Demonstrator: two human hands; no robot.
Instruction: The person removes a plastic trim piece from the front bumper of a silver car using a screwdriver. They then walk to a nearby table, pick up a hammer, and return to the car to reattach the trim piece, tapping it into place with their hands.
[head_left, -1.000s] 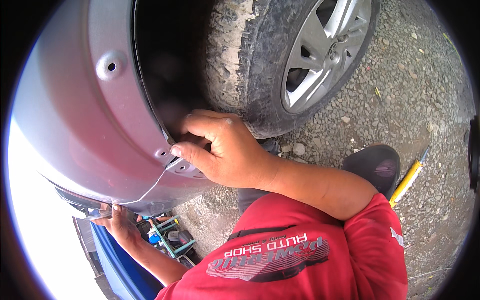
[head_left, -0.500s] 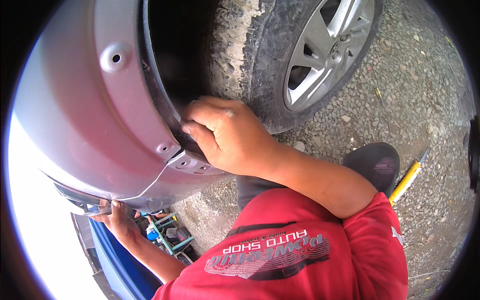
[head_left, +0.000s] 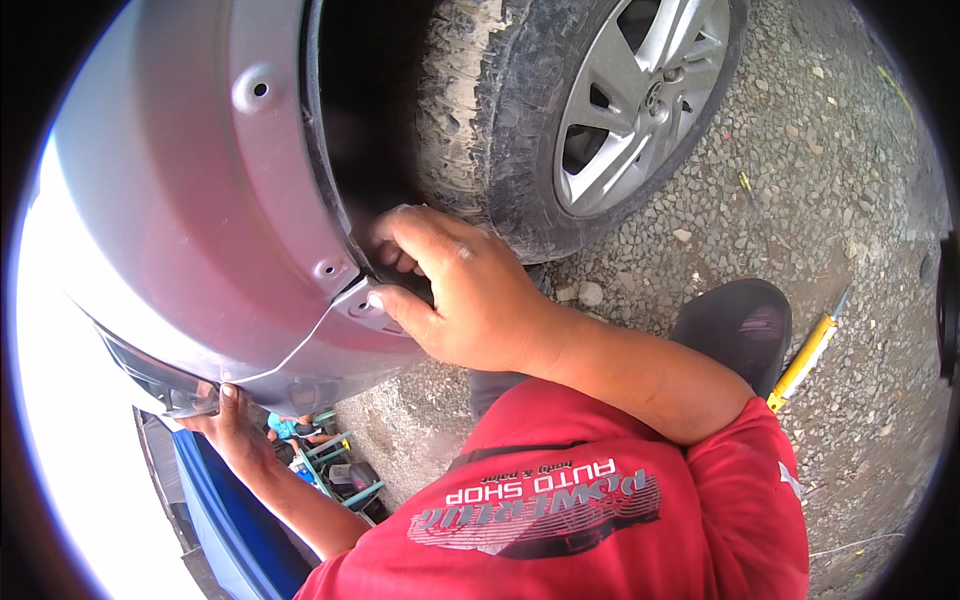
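Note:
A grey car's fender (head_left: 150, 190) meets its bumper (head_left: 310, 368) along a narrow seam below a round hole. At the wheel arch, my right hand (head_left: 480, 290) has its fingers curled behind the bumper's end and its thumb on the outer tab, beside a hole. Its fingertips are partly lost in the dark wheel well. My left hand (head_left: 240, 435) holds the bumper's far corner, with its thumb at the end of the seam. The left fingers lie below a dark lamp (head_left: 150, 375) and are partly hidden.
A muddy tyre (head_left: 500, 130) on a silver wheel (head_left: 645, 105) stands close to my right hand. My shoe (head_left: 735, 330) and a yellow caulking tube (head_left: 803, 365) are on the gravel. Past the bumper are a green-framed rack (head_left: 330, 455) and a blue tarp (head_left: 225, 520).
My right thumb has moved away from the fingers and down onto the bumper's tab. My left hand stays at the corner by the lamp. The view has shifted slightly.

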